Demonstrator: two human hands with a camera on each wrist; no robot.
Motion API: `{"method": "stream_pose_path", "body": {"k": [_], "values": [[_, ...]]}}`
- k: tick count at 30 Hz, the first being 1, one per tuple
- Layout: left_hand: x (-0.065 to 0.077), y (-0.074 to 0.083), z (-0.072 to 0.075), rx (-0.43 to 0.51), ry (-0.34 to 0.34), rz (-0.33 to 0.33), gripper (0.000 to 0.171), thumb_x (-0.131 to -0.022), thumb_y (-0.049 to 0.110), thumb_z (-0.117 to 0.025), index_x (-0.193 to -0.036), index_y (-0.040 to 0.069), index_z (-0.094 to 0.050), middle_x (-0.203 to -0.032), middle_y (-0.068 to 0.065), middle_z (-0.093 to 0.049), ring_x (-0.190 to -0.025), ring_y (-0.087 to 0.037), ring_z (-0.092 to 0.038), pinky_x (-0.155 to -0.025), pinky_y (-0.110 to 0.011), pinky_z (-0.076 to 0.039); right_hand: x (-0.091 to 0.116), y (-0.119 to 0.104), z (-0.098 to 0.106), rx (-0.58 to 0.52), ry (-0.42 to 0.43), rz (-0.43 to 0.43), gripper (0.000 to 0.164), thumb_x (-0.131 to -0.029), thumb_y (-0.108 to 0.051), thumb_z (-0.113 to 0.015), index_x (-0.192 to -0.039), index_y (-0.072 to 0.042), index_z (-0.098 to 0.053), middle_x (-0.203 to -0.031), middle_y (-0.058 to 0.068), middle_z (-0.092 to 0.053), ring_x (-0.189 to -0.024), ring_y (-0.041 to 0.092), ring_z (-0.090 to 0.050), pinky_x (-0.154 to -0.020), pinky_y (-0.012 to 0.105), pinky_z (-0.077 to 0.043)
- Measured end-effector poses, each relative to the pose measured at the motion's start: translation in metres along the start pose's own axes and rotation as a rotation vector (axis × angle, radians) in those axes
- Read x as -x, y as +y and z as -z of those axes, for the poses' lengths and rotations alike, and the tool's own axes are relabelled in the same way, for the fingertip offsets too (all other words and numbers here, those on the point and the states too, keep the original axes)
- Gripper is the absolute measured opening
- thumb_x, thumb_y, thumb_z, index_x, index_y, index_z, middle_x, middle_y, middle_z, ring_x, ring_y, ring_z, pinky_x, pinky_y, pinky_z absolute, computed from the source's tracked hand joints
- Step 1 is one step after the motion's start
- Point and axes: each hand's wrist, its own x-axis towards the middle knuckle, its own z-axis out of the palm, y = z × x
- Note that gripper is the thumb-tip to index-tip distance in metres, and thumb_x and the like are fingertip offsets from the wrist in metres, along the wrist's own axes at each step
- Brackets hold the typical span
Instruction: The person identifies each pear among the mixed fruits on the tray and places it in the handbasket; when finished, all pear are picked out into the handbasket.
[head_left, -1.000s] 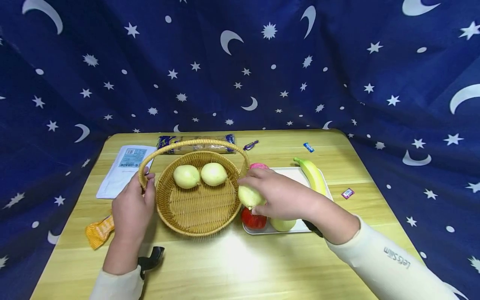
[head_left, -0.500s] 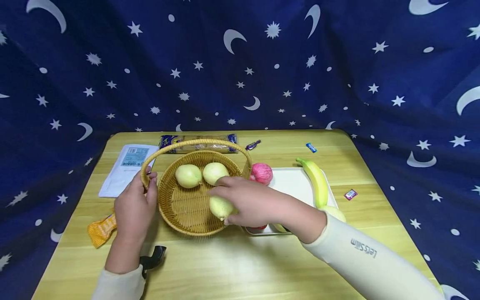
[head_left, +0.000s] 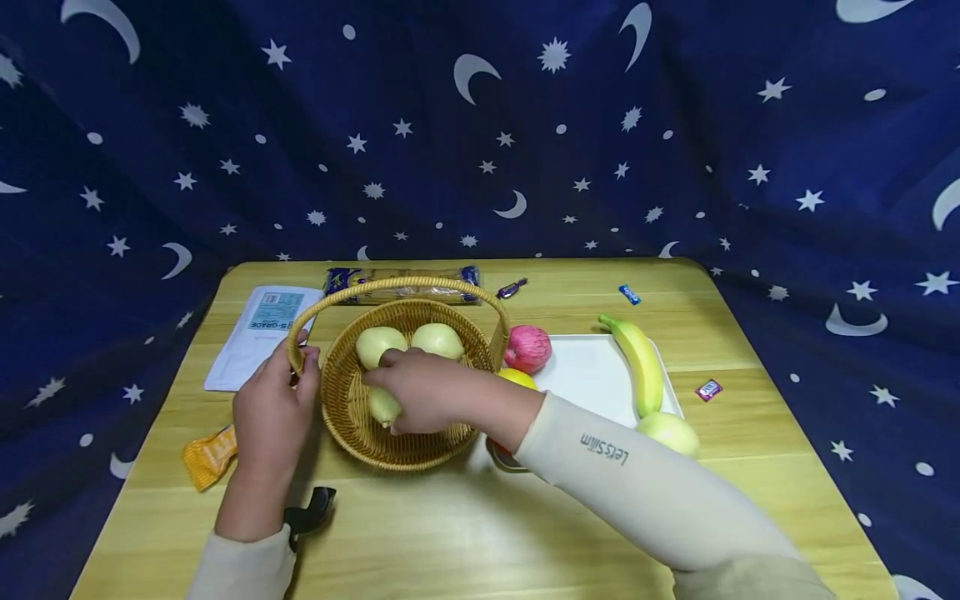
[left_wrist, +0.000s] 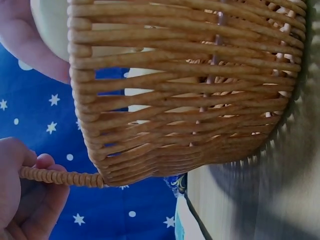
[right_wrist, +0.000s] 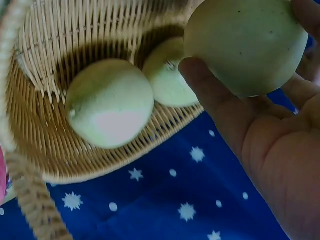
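My left hand (head_left: 272, 412) grips the wicker basket's arched handle (head_left: 294, 350) at its left side; the left wrist view shows fingers around the handle's end above the woven wall (left_wrist: 190, 100). My right hand (head_left: 427, 390) is inside the basket (head_left: 352, 446), holding a pale green pear (head_left: 383, 407) between thumb and fingers. In the right wrist view the held pear (right_wrist: 245, 45) hangs over the basket. Two more pale pears, a left one (head_left: 379, 344) and a right one (head_left: 438, 340), lie at the back of the basket.
Right of the basket, a white tray (head_left: 588, 379) bears a banana (head_left: 640, 367), a pale pear (head_left: 669, 433), a pink apple (head_left: 528, 348) and a yellow fruit (head_left: 517, 378), partly behind my forearm. Around lie a white packet (head_left: 258, 342), an orange wrapper (head_left: 212, 457) and a long package (head_left: 405, 283).
My right hand has carried the pear leftward from above the tray, over the basket's rim and into the basket. My left hand has kept its grip on the handle.
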Motion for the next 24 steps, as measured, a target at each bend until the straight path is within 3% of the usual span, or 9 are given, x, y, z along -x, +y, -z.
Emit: {"method": "stream_pose_path", "body": {"k": [6,14,21,24], "values": [[0.000,0.000,-0.001,-0.008,-0.003,0.014,0.031,-0.096,0.025,-0.061,-0.121,0.006,-0.064,-0.094,-0.016,-0.072,-0.077,-0.035,-0.069,-0.058,-0.050,-0.048,-0.025,-0.006,-0.016,0.035,-0.056,-0.022,0.076,-0.077,-0.038,-0.080,-0.143,-0.023,-0.046,-0.135,0.001,-0.048,-0.108,0.021,-0.055,-0.091,0.032,-0.046],[0.001,0.000,-0.001,-0.032,0.001,-0.005,0.029,-0.097,0.025,-0.060,-0.120,0.008,-0.065,-0.078,-0.014,-0.069,-0.061,-0.031,-0.063,-0.048,-0.049,-0.043,-0.048,-0.016,-0.029,0.061,-0.084,-0.061,0.075,-0.078,-0.037,-0.079,-0.144,-0.028,-0.044,-0.147,0.002,-0.039,-0.119,0.023,-0.049,-0.094,0.035,-0.046],[0.001,0.002,-0.001,-0.013,-0.001,0.021,0.031,-0.096,0.024,-0.060,-0.121,0.005,-0.065,-0.098,-0.015,-0.072,-0.080,-0.038,-0.068,-0.060,-0.052,-0.047,-0.063,-0.022,-0.038,0.122,-0.073,-0.030,0.065,-0.080,-0.029,-0.077,-0.139,-0.027,-0.049,-0.131,-0.001,-0.046,-0.107,0.018,-0.049,-0.089,0.030,-0.046],[0.001,0.001,-0.001,-0.016,0.000,0.019,0.031,-0.097,0.024,-0.060,-0.121,0.006,-0.065,-0.095,-0.015,-0.072,-0.076,-0.037,-0.068,-0.058,-0.052,-0.046,-0.066,-0.024,-0.041,0.158,-0.064,-0.022,0.062,-0.081,-0.028,-0.076,-0.138,-0.025,-0.050,-0.127,-0.001,-0.048,-0.104,0.018,-0.048,-0.087,0.029,-0.045]]}}
